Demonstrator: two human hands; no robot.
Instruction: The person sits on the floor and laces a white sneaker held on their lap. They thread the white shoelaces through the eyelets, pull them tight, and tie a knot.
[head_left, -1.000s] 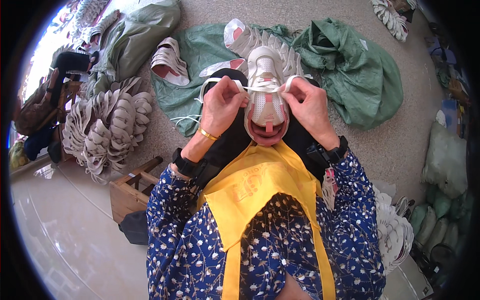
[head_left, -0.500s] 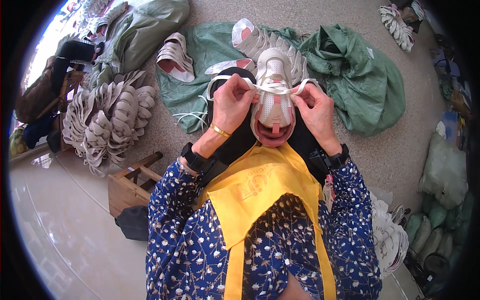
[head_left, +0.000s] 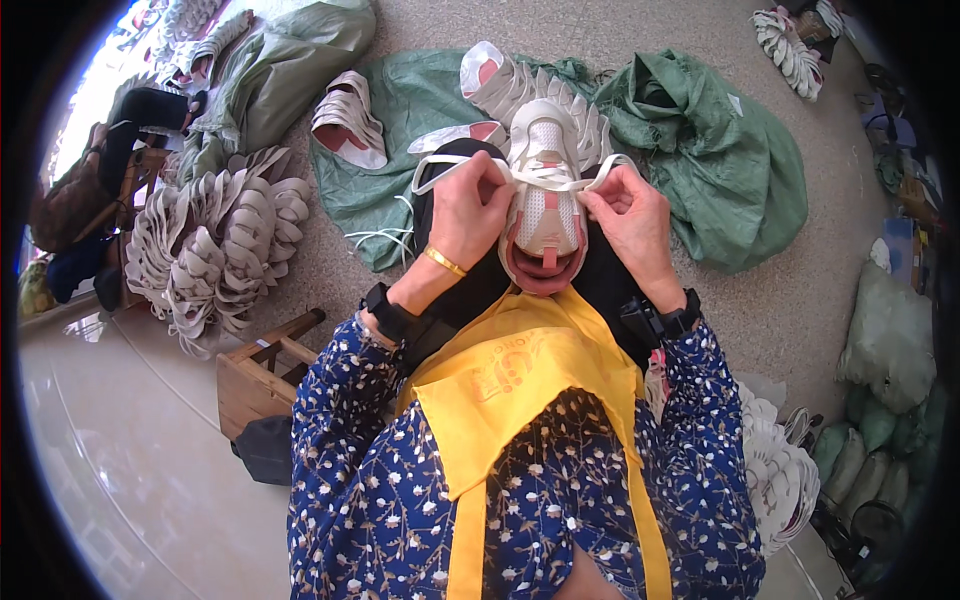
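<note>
Between my knees rests a white and pink shoe upper (head_left: 545, 215), its toe pointing away from me and its opening toward me. A white shoelace (head_left: 548, 181) crosses its lacing rows. On the left side, my left hand (head_left: 468, 208) is closed in a pinch on the lace, and a loop of it bends out past my fingers. My right hand (head_left: 628, 205) pinches the lace on the other side, thumb against forefinger, with another loop standing above. The lace ends dangle to the left of my left hand.
Beyond my knees lie a green woven sack (head_left: 705, 160) and a row of stacked shoe uppers (head_left: 500, 85). A larger heap of uppers (head_left: 220, 240) sits at left, above a wooden stool (head_left: 255, 385). More uppers (head_left: 775, 470) are at lower right.
My left hand has turned, its knuckles now more upward and its fingers curled closer to the shoe upper. My right hand has barely moved and still pinches the lace.
</note>
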